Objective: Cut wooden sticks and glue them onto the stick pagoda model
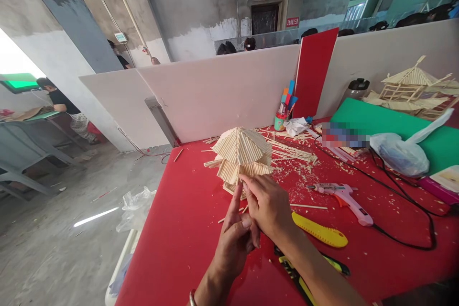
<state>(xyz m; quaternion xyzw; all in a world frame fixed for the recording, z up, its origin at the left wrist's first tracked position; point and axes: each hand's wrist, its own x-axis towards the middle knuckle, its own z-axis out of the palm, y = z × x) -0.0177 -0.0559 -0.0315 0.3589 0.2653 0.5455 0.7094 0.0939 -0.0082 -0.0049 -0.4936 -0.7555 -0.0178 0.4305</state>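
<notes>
A small tiered pavilion model of pale wooden sticks (243, 153) stands on the red table (186, 229). My right hand (267, 205) is closed in a pinch on a thin stick at the model's lower front edge. My left hand (234, 239) sits just below and left of it, index finger stretched up towards the same spot, the other fingers curled; whether it holds anything is hidden.
A yellow utility knife (321, 233), a pink-white glue gun (346, 198) with black cable, loose sticks (292, 152) and shavings lie to the right. A pen cup (283, 119), a plastic bag (403, 155), a green mat (376, 122) and another stick model (412, 87) stand behind. White partitions (222, 93) bound the table.
</notes>
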